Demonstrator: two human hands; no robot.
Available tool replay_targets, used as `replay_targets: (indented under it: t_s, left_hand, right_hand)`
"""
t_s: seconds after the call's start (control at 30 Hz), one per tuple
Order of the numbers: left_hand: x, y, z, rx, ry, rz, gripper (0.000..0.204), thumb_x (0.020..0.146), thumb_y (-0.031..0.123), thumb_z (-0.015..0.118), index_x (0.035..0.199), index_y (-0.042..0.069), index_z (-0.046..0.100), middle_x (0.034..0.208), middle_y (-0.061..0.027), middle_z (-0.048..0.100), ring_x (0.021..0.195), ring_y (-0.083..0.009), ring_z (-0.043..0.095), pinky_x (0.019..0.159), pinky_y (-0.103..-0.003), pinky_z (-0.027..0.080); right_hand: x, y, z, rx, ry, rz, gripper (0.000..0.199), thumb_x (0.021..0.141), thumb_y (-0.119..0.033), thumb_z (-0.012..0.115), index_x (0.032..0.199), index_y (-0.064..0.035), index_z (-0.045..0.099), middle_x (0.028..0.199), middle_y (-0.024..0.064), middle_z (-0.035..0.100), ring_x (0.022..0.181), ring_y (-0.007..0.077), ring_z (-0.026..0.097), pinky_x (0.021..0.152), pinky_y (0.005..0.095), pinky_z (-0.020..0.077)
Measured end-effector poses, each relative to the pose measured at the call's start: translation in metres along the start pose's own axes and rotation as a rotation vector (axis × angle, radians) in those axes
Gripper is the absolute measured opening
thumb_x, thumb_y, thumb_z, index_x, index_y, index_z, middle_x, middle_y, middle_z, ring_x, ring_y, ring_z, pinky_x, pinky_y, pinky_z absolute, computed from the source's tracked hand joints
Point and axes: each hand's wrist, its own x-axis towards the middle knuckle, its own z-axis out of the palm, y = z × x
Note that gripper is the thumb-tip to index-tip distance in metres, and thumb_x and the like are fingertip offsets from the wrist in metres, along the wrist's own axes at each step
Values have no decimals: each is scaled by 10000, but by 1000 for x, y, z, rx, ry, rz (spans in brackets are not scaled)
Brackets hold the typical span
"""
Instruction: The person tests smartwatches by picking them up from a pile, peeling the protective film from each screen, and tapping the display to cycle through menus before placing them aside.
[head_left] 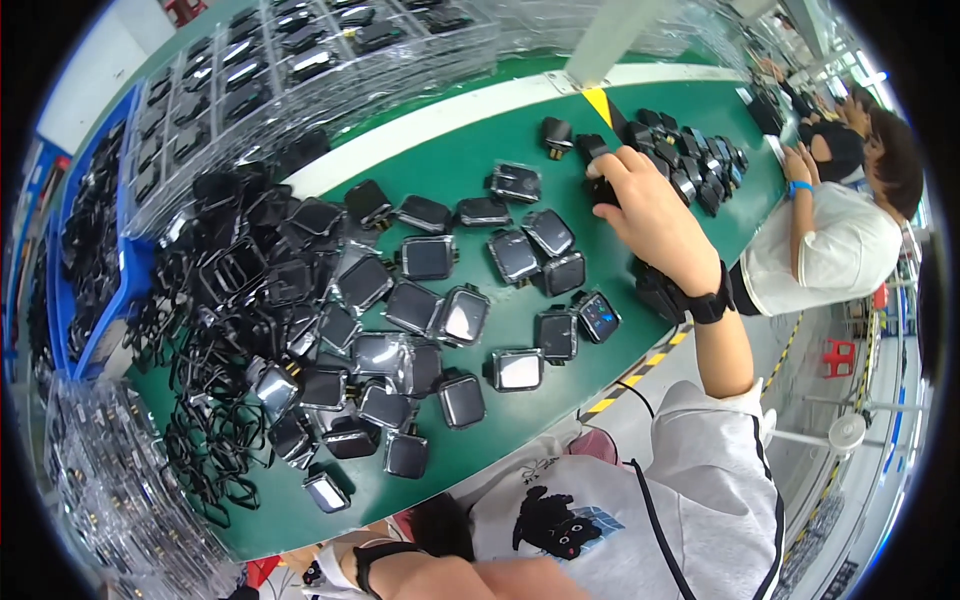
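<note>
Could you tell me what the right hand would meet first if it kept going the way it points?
Likely the small black part just beyond the piece the right hand grips, though depth is uncertain.

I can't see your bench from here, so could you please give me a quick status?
Right hand reaching out, fingers on a small black watch case. Left hand low, barely visible. Loose watch cases spread across the green table.

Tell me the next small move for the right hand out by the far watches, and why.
Probably lift the black watch body straight up and draw it back. The right hand is stretched far across the green table, its fingers already on that piece beside the dark pile. The left hand rests low, holding nothing that shows.
</note>
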Motion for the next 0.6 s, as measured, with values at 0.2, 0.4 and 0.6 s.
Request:
replay_targets:
  t_s: [0.2,0.4,0.6]
  left_hand:
    - [8,37,-78,638,363,-287,585,945,172,470,1399,87,111,1340,-189,302,1099,-264,491,869,-340,433]
    - [-2,82,-88,723,150,-395,443,962,243,444,1313,-4,336,1246,-226,468,1010,-298,585,799,-340,507]
    - [-12,101,-93,742,135,-221,404,853,-93,520,1244,-16,457,1233,-162,518,1032,-226,585,841,-320,513]
  right_hand:
    - [26,-79,-35,556,-57,-458,415,654,-132,765,1034,-39,625,974,108,577,901,251,574,737,317,473]
    - [98,-146,-6,707,-93,-724,239,696,-28,700,925,-40,629,915,89,590,831,264,578,714,335,471]
    - [137,-182,38,376,-255,-913,204,657,-12,688,842,-47,610,926,74,491,841,247,530,718,336,441]
